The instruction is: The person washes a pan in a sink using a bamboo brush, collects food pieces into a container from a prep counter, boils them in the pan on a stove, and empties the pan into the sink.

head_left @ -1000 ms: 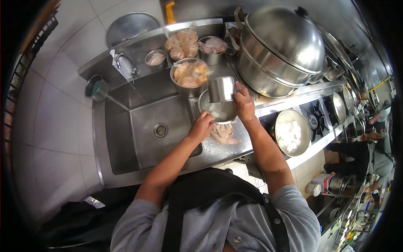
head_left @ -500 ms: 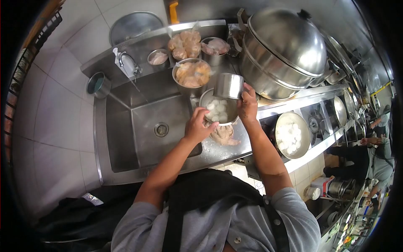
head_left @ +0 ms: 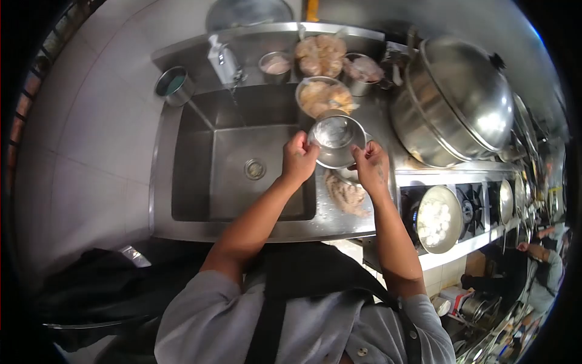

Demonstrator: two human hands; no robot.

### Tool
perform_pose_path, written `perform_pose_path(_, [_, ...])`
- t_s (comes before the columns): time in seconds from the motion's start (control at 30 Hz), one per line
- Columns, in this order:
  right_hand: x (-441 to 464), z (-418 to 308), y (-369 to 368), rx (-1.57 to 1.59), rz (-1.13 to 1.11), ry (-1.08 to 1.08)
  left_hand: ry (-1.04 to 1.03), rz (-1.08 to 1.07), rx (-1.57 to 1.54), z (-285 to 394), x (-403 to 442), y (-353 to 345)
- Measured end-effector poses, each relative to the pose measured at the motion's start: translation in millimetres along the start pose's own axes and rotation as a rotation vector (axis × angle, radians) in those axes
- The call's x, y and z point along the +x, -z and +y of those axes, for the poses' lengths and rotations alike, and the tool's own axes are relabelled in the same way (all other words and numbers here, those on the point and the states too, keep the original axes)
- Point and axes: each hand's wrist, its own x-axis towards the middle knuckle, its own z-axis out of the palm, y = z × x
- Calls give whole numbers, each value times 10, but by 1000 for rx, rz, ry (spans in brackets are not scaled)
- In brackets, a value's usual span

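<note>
A small round metal pot [head_left: 337, 159] is tilted so that its shiny inside faces me, and it looks bare within. My left hand [head_left: 299, 159] grips its left rim, thumb over the edge. On the right rim, my right hand [head_left: 371, 164] has its fingers closed on it as well. Under the pot, mostly hidden, is a bowl [head_left: 348, 176] on the steel counter. A pale, raw-looking piece of meat [head_left: 347, 195] lies beside that bowl. Just behind the pot stands a container of pale pieces in plastic [head_left: 326, 98].
A sink basin [head_left: 242, 194] lies left, with a faucet [head_left: 225, 64] behind. Bagged food [head_left: 321, 54] and a pot of raw meat [head_left: 364, 68] stand at the back. A large domed steamer [head_left: 454, 103] and a pan of white pieces [head_left: 438, 219] on the stove are right.
The metal pot has turned from upside down to mouth toward me. My left hand has left the bowl's white pieces and taken the pot's rim. The view has shifted left.
</note>
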Motion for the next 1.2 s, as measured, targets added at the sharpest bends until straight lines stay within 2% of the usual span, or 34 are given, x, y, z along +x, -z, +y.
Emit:
perform_pose_path(0.03, [-51,-34,-96,77,-100,-38,-9,38,-18,-36,16,128])
perform_pose_path(0.07, [-111,-51,-166,-51,-134,34,58,86,40,-226,19,332])
perform_pose_path(0.1, [-191,-76,-189,-45,-138,24,128,154,185,-305,26,541])
perform_pose_path(0.13, [-290,-91,-173,-46,-119,86,85,203,248,-606,65,789])
perform_pose_path(0.17, [-392,-77,-145,-47,-96,145,67,294,103,-814,84,981])
perform_pose_path(0.2, [-467,-17,-38,-88,-87,103,314,288,207,-1006,67,1268])
perform_pose_path(0.23, [-544,81,127,-128,-80,58,443,316,198,-1189,70,1473])
perform_pose_path(0.3, [-745,327,436,-161,73,-55,192,300,696,-2708,-35,2162])
perform_pose_path(0.37, [-994,388,675,-134,252,-126,862,433,246,-2690,-117,2380])
perform_pose_path(0.43, [-1245,605,991,-225,412,-184,943,373,230,-2965,-260,2613])
perform_pose_path(0.53, [-1785,980,1549,-391,636,-329,1156,468,219,-3780,-536,3002])
perform_pose_path(0.57, [-1955,1052,1644,-605,747,-325,1214,459,250,-3994,-617,3095])
perform_pose_path(0.63, [-2258,1122,1770,-818,869,-340,1363,619,319,-3954,-557,3037])
perform_pose_path(0.7, [-2588,1285,1907,-742,942,-408,1458,629,233,-3910,-512,3056])
perform_pose_path(0.77, [-2798,1271,1914,-451,922,-798,1412,572,214,-3920,-460,3065])
perform_pose_path(0.83, [-2963,1348,1887,-413,872,-807,1369,525,185,-4003,-332,3009])
perform_pose_path(0.9, [-2919,1245,1725,-403,870,-848,1342,557,-23,-4186,-236,3134])
perform_pose_path(0.93, [-2937,1242,1716,-403,861,-857,1276,486,-140,-4417,-247,3245])
perform_pose_path(1.0, [-2970,1270,1749,-429,776,-915,1257,515,-208,-4254,-132,3200])
perform_pose_path(1.07, [-3009,1404,1770,-441,787,-897,1240,498,-288,-4150,-47,3184])
perform_pose_path(1.13, [-3117,1446,1866,-449,800,-888,1068,43,-10,-4200,-23,3201])
perform_pose_path(1.17, [-3089,1438,1858,-438,801,-896,1202,297,-202,-3920,100,3022])
perform_pose_path(1.2, [-3113,1557,1891,-551,813,-797,1210,222,-186,-3980,120,3046])
